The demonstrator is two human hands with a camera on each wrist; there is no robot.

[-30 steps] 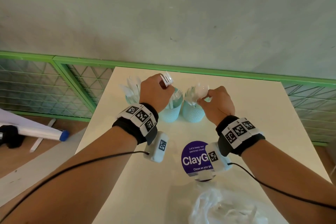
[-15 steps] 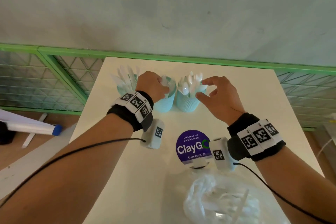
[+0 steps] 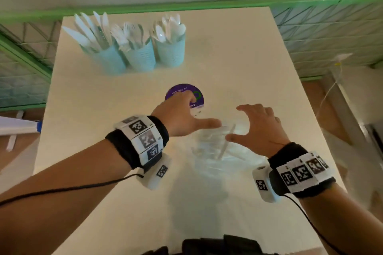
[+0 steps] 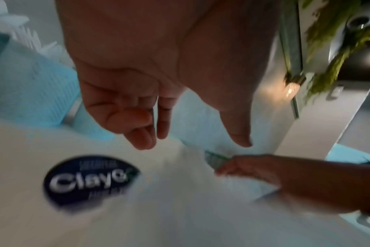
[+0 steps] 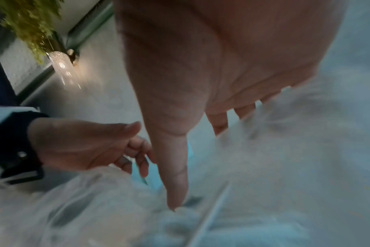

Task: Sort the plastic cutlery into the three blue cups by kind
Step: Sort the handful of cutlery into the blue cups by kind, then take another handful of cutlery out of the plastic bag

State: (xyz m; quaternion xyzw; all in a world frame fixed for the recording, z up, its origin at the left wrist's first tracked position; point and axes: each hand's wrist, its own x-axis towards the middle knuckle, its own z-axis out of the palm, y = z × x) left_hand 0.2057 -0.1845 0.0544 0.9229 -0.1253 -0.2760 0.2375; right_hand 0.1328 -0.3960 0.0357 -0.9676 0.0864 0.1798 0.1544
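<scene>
Over the clear bag (image 3: 215, 151) near the table's front edge, with both empty hands spread loosely: pin plastic with left hand (image 3: 182, 116), pinch one utensil (image 3: 224, 144) with right hand (image 3: 259, 126), then carry to matching blue cups (image 3: 141, 58).

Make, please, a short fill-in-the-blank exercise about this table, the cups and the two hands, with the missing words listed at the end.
1. On the far side of the table stand ____ blue cups in a row.
2. The left cup holds white plastic ____.
3. Both the left hand and the right hand reach toward the clear plastic ____ near the table's front.
4. The round sticker partly covered by the left hand is ____ in colour.

Missing words: three; knives; bag; purple
</scene>
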